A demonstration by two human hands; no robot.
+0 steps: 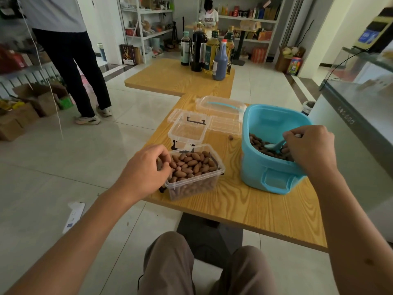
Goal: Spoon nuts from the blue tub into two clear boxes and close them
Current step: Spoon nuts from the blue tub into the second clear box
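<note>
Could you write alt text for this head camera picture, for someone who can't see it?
A seated person's right hand holds a blue spoon in a blue tub of nuts, while the left hand grips a full clear box. An empty clear box sits behind.

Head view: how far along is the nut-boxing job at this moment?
Done: the near clear box looks full of nuts, still lidless. In hand: the right hand holds the spoon in the blue tub; the left hand grips the full box's edge. Left: fill the empty box behind it, close both.
</note>
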